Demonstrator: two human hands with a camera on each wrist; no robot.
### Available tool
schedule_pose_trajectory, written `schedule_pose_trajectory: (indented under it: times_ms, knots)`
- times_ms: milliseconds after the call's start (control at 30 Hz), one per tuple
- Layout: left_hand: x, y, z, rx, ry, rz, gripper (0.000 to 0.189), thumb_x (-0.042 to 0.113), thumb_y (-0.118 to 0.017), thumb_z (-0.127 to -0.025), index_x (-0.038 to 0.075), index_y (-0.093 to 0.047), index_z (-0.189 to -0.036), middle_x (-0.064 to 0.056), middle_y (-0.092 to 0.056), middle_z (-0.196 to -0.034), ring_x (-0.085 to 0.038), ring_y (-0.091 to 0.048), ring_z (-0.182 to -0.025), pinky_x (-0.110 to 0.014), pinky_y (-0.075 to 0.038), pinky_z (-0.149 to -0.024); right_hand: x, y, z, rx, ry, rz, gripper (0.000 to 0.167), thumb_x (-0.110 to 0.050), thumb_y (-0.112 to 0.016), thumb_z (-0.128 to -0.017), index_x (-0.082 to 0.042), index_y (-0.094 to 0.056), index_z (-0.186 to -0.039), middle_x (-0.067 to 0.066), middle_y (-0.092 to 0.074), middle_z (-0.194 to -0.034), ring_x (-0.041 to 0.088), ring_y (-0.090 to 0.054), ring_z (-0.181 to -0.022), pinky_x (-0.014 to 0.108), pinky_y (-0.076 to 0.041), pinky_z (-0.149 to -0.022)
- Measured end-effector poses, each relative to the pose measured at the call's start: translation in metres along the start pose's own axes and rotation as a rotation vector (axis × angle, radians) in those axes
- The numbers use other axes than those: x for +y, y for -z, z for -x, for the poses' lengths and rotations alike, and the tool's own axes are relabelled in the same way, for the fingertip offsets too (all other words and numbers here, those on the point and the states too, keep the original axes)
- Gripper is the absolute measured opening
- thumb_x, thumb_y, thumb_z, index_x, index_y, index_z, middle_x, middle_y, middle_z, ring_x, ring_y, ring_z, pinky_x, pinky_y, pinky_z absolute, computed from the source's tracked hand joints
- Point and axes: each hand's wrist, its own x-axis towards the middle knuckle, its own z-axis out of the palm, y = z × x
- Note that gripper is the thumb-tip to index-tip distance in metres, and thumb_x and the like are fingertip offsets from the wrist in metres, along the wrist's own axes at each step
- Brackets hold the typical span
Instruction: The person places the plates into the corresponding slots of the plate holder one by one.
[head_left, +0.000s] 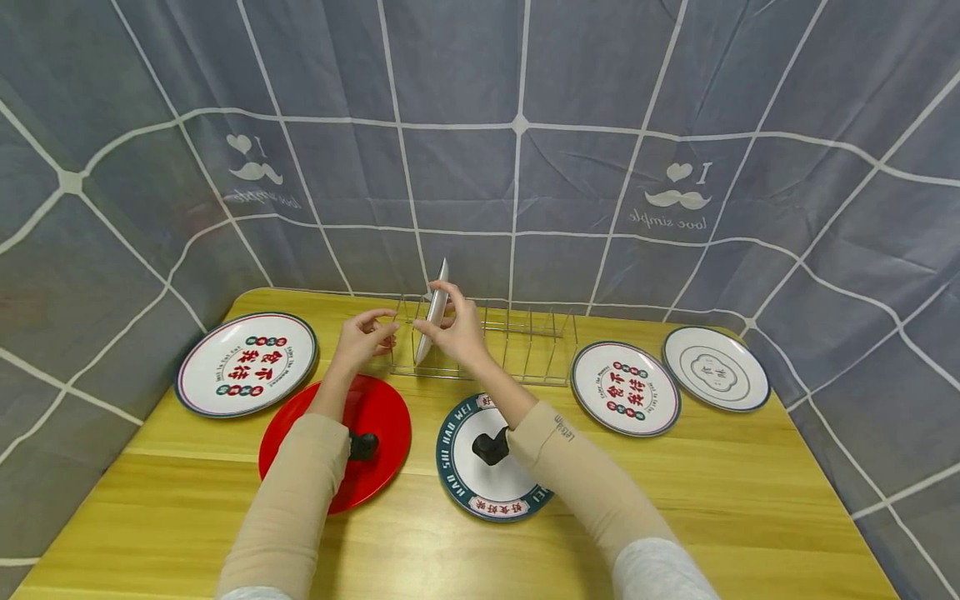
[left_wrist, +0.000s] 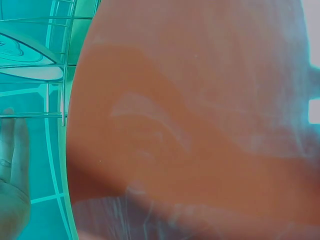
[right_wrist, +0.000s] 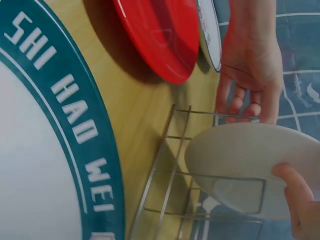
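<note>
A white plate [head_left: 433,312] stands on edge in the left end of a wire dish rack [head_left: 517,346] at the back of the table. My right hand [head_left: 444,315] pinches the plate's rim from the right. In the right wrist view the plate [right_wrist: 250,160] sits between the rack [right_wrist: 167,170] wires, with a right fingertip [right_wrist: 297,195] on its edge. My left hand [head_left: 381,327] is just left of the plate, and its straight fingers [right_wrist: 245,95] reach the rack's end wire, holding nothing. Left fingers [left_wrist: 12,160] show beside the rack wires in the left wrist view.
A red plate [head_left: 378,412] and a blue-rimmed plate [head_left: 480,487] lie under my forearms. A large white plate with red characters [head_left: 247,362] lies at the left, and two more white plates [head_left: 626,387] [head_left: 716,367] at the right. Grey cloth walls surround the yellow table [head_left: 712,500].
</note>
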Motion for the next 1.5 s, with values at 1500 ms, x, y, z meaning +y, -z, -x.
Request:
schedule_pose_trajectory:
  times_ms: [1500]
  knots:
    - [-0.013,0.003,-0.006,0.001,-0.007,0.009,0.035,0.006,-0.062,-0.086,-0.008,-0.053,-0.118,0.000,-0.056,-0.062,-0.012,-0.061,-0.060,-0.030,-0.055,-0.061,0.028,0.137,0.040,0.347,-0.121,-0.307,0.066,-0.013,-0.061,-0.088,-0.024,-0.025,-0.142,0.005,-0.039,-0.119,0.019,-0.051,-0.105,0.044,-0.043,-0.095]
